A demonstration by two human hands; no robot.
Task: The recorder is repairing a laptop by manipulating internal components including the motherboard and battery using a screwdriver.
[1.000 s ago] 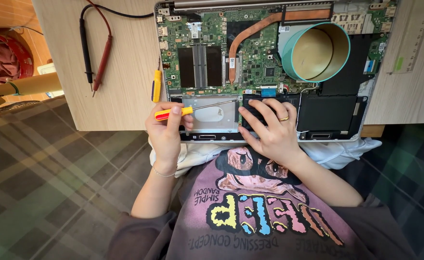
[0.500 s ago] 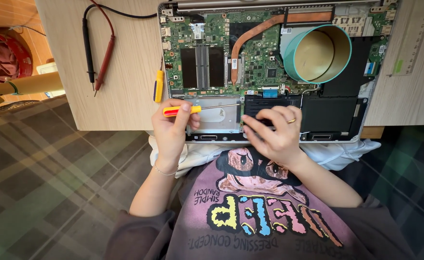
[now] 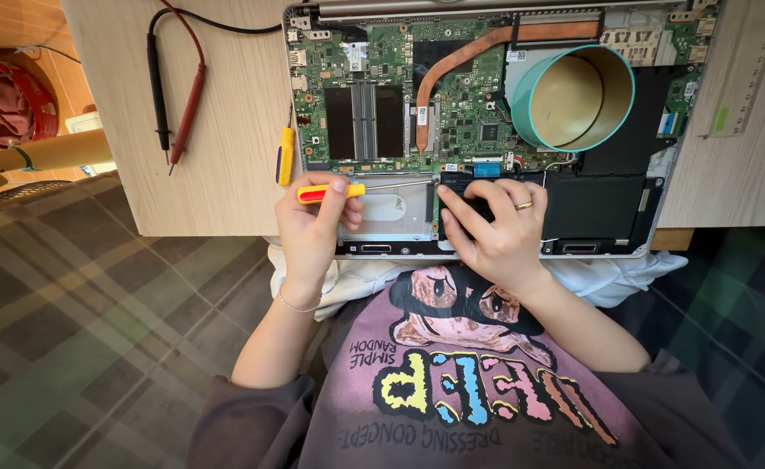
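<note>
An opened laptop (image 3: 486, 130) lies bottom-up on a wooden desk (image 3: 226, 130), with its green circuit board exposed. My left hand (image 3: 313, 230) is shut on a small red-and-yellow screwdriver (image 3: 330, 191). The screwdriver lies level, and its thin shaft points right toward the upper left corner of the black battery (image 3: 591, 204). My right hand (image 3: 500, 230), with a ring on one finger, presses flat on the battery's left end with curled fingertips. A silver drive bay (image 3: 395, 217) sits between my hands.
A teal round cup (image 3: 573, 95) stands on the laptop's right part. A second yellow-handled tool (image 3: 286, 156) lies left of the laptop. Black and red meter probes (image 3: 174, 95) rest on the desk's left. A ruler (image 3: 747, 69) is at the right. White cloth (image 3: 625, 278) covers my lap.
My left hand shifted slightly right, bringing the screwdriver tip up to the battery's corner. The fingers of my right hand drew in onto the battery's left end.
</note>
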